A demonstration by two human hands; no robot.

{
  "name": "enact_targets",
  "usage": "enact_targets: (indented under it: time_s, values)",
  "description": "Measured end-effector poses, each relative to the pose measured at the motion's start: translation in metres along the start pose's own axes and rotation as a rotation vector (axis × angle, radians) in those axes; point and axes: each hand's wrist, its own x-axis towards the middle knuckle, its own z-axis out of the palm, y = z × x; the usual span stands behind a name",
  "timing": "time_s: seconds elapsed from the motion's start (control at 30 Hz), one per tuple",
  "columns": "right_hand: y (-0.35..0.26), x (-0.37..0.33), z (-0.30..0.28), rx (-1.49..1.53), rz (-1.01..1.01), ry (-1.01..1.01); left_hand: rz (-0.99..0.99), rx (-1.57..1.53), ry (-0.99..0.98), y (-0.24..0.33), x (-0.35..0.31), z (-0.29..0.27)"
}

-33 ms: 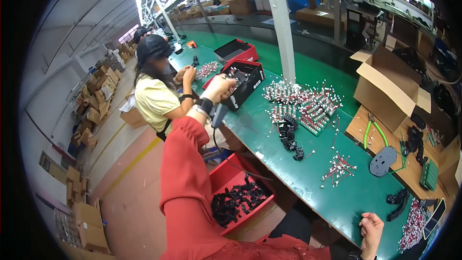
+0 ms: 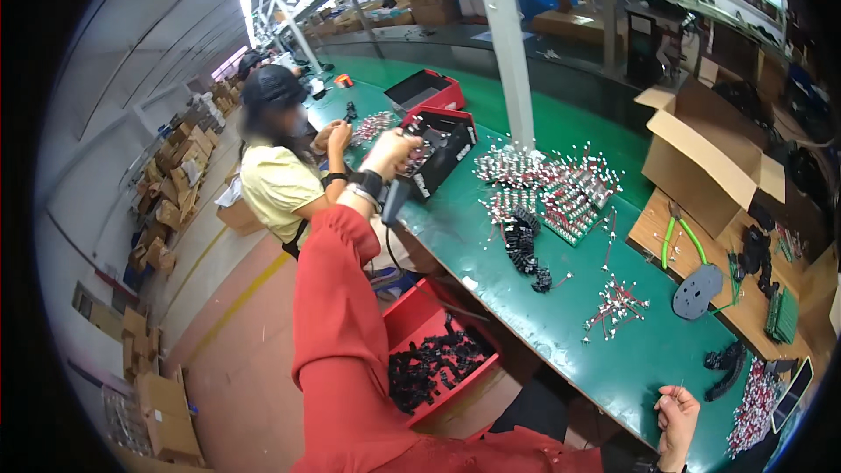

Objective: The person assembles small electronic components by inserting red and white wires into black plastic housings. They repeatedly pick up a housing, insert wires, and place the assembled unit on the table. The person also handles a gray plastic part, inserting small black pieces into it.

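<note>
Left hand [image 2: 394, 154]: positioned at open red-black box [image 2: 450, 160]; finger closure cannot be told. Right hand [image 2: 677, 418]: seen over green worktop [image 2: 534, 320], fingertips pinched together.

The left hand [image 2: 392, 153] is blurred; what it touches in the box [image 2: 452, 159] cannot be told. Below it, the sleeve [image 2: 337, 320] hides part of the bin [image 2: 410, 314]. The thin thing [image 2: 682, 383] in the right hand [image 2: 676, 420] is too small to tell.
</note>
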Motion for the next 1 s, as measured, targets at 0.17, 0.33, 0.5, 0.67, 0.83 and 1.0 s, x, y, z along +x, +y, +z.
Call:
enact_targets:
  time_s: [0.17, 0.33, 0.5, 0.67, 0.83, 1.0]
  values:
    - [-0.007, -0.003, 0.010, -0.012, 0.063, 0.023, 0.424, 0.429, -0.041, -0.031, 0.093, -0.037]
    - [-0.002, -0.001, 0.012, -0.097, 0.007, 0.065, 0.347, 0.878, 0.470, -0.024, 0.105, -0.013]
    - [-0.020, -0.006, 0.027, -0.353, -0.100, -0.069, 0.406, 0.536, 0.309, -0.025, 0.077, -0.027]
    - [-0.077, 0.028, 0.044, -0.659, -0.405, -0.306, 0.716, 0.228, 0.003, -0.009, -0.038, 0.018]
    - [-0.102, 0.080, 0.070, -0.726, -0.460, -0.165, 0.795, 0.225, -0.296, -0.004, -0.177, 0.093]
    - [-0.084, 0.137, 0.100, -0.930, -0.749, -0.065, 1.082, 0.510, -0.478, -0.010, -0.258, 0.119]
